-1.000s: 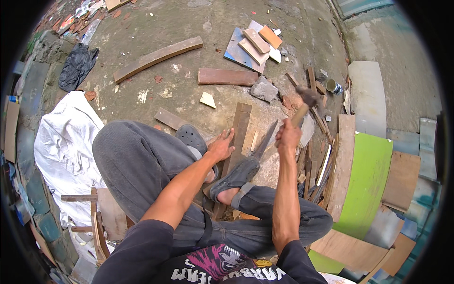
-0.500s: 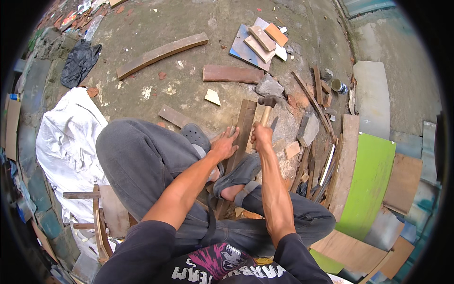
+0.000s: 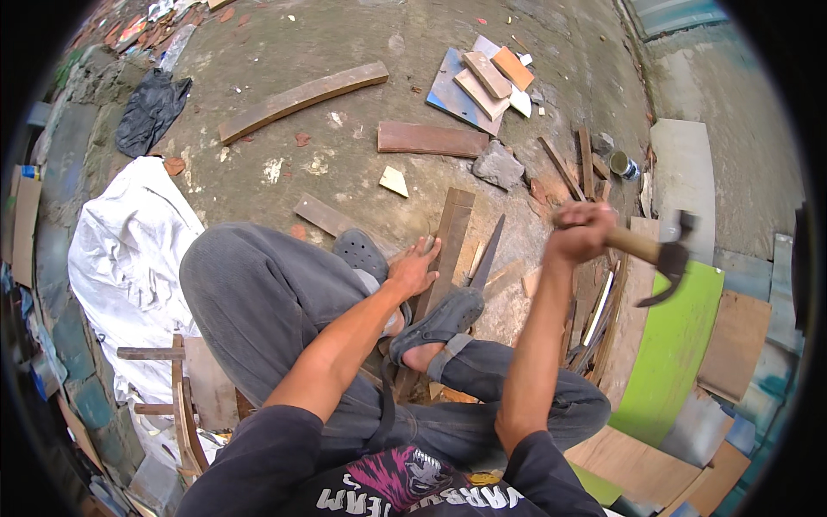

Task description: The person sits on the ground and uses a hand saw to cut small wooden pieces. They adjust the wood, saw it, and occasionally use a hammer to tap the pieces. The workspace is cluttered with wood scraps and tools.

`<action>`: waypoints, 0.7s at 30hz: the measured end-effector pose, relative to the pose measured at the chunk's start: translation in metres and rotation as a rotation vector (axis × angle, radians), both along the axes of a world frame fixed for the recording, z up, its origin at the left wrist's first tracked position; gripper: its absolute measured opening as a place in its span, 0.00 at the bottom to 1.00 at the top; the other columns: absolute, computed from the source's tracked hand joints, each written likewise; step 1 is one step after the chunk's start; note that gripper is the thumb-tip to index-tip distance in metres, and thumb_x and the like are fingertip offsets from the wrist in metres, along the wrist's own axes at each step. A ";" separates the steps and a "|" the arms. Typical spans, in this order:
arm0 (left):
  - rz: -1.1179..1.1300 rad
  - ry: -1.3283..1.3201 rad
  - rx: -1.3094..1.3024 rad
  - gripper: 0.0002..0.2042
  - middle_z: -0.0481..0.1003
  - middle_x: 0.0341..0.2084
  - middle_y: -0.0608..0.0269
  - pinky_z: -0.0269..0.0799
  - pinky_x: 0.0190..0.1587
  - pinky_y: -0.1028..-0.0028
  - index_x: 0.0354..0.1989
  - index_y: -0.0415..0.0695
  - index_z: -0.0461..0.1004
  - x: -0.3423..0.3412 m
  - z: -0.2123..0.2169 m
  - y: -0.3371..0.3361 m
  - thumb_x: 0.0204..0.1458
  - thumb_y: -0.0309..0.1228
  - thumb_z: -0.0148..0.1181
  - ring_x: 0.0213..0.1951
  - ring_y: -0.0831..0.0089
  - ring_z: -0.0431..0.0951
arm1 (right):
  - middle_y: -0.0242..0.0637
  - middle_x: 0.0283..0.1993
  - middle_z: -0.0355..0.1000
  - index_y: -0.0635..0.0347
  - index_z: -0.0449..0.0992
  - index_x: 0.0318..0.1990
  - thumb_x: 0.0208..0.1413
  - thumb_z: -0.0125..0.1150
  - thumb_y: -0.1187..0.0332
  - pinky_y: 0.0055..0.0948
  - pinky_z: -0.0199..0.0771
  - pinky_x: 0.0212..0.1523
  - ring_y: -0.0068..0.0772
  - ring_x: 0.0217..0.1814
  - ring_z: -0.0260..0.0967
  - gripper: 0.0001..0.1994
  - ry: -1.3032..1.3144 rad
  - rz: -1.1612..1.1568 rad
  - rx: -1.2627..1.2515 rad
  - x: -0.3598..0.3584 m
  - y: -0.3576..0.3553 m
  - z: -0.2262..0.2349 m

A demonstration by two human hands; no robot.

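Out to the right, my right hand is wrapped round the wooden handle of a claw hammer. The hammer is raised and tilted, its dark head smeared by motion. My left hand rests with fingers stretched out against the left side of a brown wooden plank, which lies lengthwise between my feet. Beside that plank, to the right, a dark pointed blade like a handsaw's lies partly behind my shoe. Whether a nail is in the plank cannot be made out.
Ahead lie a long curved board, a reddish plank and a grey stone. Stacked offcuts are farther off. Wood strips, a green panel and a tin can lie right; white cloth lies left.
My right hand has lifted the hammer away from beside the plank and swung it out to the right. More of the dark blade shows now. My left hand stays at the plank.
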State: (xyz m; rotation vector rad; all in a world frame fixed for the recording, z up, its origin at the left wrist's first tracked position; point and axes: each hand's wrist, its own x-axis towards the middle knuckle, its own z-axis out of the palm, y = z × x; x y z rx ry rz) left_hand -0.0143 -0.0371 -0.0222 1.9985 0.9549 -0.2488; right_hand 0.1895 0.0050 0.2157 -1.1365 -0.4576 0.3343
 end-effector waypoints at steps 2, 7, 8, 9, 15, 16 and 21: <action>-0.002 -0.027 -0.025 0.41 0.45 0.74 0.46 0.65 0.65 0.54 0.76 0.63 0.40 0.006 0.001 -0.002 0.59 0.48 0.58 0.70 0.46 0.58 | 0.28 0.13 0.57 0.55 0.63 0.21 0.61 0.53 0.64 0.29 0.57 0.12 0.23 0.12 0.57 0.15 0.113 0.022 -0.867 -0.049 -0.040 -0.115; -0.028 0.014 0.018 0.42 0.44 0.75 0.46 0.65 0.65 0.53 0.76 0.63 0.40 0.008 0.007 0.001 0.58 0.48 0.59 0.70 0.45 0.58 | 0.31 0.20 0.61 0.65 0.69 0.31 0.55 0.58 0.70 0.31 0.59 0.14 0.25 0.15 0.59 0.07 0.423 0.182 -1.139 -0.008 -0.055 -0.140; -0.017 0.006 0.026 0.42 0.44 0.75 0.46 0.65 0.65 0.53 0.76 0.64 0.40 0.005 0.003 0.003 0.58 0.47 0.59 0.70 0.44 0.57 | 0.30 0.20 0.61 0.65 0.69 0.31 0.56 0.58 0.70 0.30 0.60 0.13 0.24 0.15 0.59 0.08 0.255 0.179 -1.192 -0.002 -0.057 -0.120; -0.008 -0.001 0.023 0.42 0.44 0.74 0.46 0.65 0.65 0.53 0.76 0.64 0.40 0.005 0.002 0.000 0.58 0.47 0.59 0.70 0.44 0.57 | 0.28 0.19 0.61 0.64 0.69 0.30 0.56 0.59 0.70 0.29 0.60 0.13 0.23 0.15 0.58 0.08 0.165 0.166 -1.158 0.010 -0.056 -0.097; 0.021 -0.032 -0.046 0.43 0.44 0.75 0.46 0.56 0.71 0.56 0.77 0.65 0.40 0.005 0.011 0.000 0.57 0.44 0.61 0.72 0.42 0.53 | 0.26 0.17 0.58 0.55 0.65 0.24 0.57 0.60 0.70 0.28 0.60 0.17 0.21 0.14 0.56 0.12 -0.096 0.018 -0.434 0.040 -0.027 0.073; 0.026 -0.020 -0.045 0.43 0.44 0.75 0.46 0.57 0.70 0.56 0.77 0.65 0.40 0.001 0.010 -0.001 0.57 0.45 0.61 0.71 0.42 0.53 | 0.26 0.17 0.56 0.53 0.63 0.23 0.57 0.60 0.68 0.28 0.60 0.20 0.22 0.15 0.54 0.13 -0.128 0.018 -0.323 0.039 -0.017 0.092; -0.005 0.022 -0.039 0.42 0.44 0.75 0.46 0.59 0.69 0.57 0.76 0.66 0.41 0.000 0.012 0.003 0.58 0.46 0.60 0.71 0.44 0.55 | 0.27 0.16 0.58 0.51 0.61 0.21 0.64 0.48 0.65 0.25 0.60 0.17 0.20 0.15 0.54 0.16 -0.034 -0.007 -0.048 -0.002 0.008 0.019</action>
